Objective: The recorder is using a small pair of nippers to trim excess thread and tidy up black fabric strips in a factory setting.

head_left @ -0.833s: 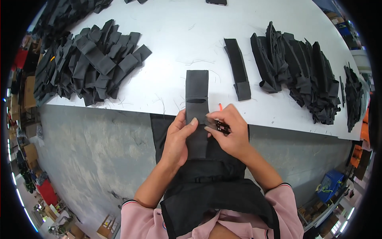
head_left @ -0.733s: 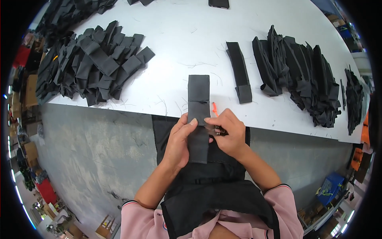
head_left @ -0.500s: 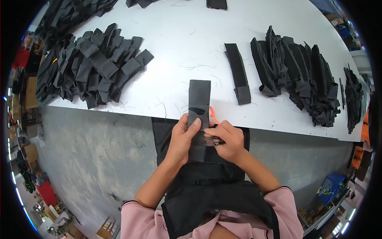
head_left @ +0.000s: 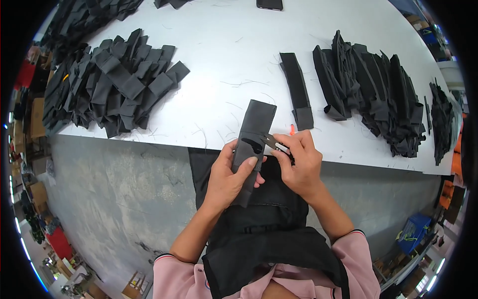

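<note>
My left hand (head_left: 226,179) grips a dark grey fabric strip (head_left: 258,117), thumb on top and fingers behind. The strip tilts, its upper end over the table edge and its lower end above my lap. A dark gap shows across its middle, where a fold stands open. In my right hand (head_left: 302,164) is a small pair of thread snips (head_left: 280,146), its blades pointing left at the strip's right edge near the fold. A bit of orange (head_left: 292,130) shows beside the fingers of that hand.
On the white table (head_left: 214,60) lies a single black strip (head_left: 297,89), right of my hands. Heaps of dark strips lie at left (head_left: 119,79) and right (head_left: 373,94). A phone (head_left: 270,4) is at the far edge. Loose threads are scattered about.
The strip has turned so its top leans right. My right hand has moved up and right, bringing the snips from below to the strip's right edge by the fold.
</note>
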